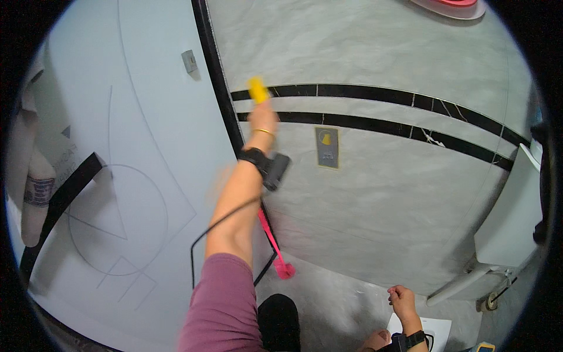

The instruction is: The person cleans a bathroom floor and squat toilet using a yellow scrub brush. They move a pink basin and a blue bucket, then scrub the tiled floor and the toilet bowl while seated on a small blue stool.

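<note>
My left hand (263,115) is raised at arm's length by the black frame of a white door, gripping a small yellow object (257,90) against or close to the grey tiled wall (374,189). Motion blurs the object, so its kind is unclear. A gold bracelet and a black strapped device (272,169) with a cable are on that wrist. Low on the right is my right hand (402,301), its fingers curled, with nothing visible in them. It hovers over a white flat panel (435,328) near the floor.
The white door (145,145) with line patterns covers the left, bearing a long black handle (72,189). A pink long-handled brush (283,269) stands in the corner. A white cistern (508,220) with a pipe (457,284) hangs right. A pink basin (457,6) shows at the top.
</note>
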### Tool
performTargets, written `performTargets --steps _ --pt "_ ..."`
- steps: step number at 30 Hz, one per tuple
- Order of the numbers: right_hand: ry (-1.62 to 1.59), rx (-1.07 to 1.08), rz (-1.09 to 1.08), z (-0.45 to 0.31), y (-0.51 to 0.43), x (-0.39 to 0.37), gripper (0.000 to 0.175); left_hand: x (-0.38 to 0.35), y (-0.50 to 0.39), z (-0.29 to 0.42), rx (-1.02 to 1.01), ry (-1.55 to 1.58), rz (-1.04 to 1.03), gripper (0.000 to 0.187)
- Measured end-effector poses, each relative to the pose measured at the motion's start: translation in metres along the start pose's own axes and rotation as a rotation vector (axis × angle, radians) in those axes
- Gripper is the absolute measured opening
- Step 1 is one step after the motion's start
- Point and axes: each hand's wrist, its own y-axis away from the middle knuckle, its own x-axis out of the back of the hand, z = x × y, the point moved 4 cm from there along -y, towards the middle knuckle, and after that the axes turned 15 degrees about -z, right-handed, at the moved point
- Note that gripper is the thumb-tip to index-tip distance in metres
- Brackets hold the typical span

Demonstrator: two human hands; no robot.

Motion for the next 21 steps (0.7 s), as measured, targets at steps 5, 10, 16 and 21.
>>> performTargets --steps 5,10,16,21 --pt "-0.061 0.044 -0.016 -0.01 -0.015 -0.01 0.013 -0.063 0.041 0.031 -0.22 -0.387 -0.101 0.04" --pt "0.058 -0.065 -0.048 -0.012 -0.017 -0.018 0.014 0.05 -0.051 -0.009 0.017 -0.423 0.047 0.055" --pt "0.086 0.016 -0.067 -0.018 -0.017 -0.025 0.014 0.009 0.039 -0.194 -0.01 -0.37 0.137 0.042" --pt "0.11 -0.086 -0.144 -0.011 -0.02 -0.037 0.011 -0.103 0.204 -0.357 0.44 0.004 -0.025 0.038"
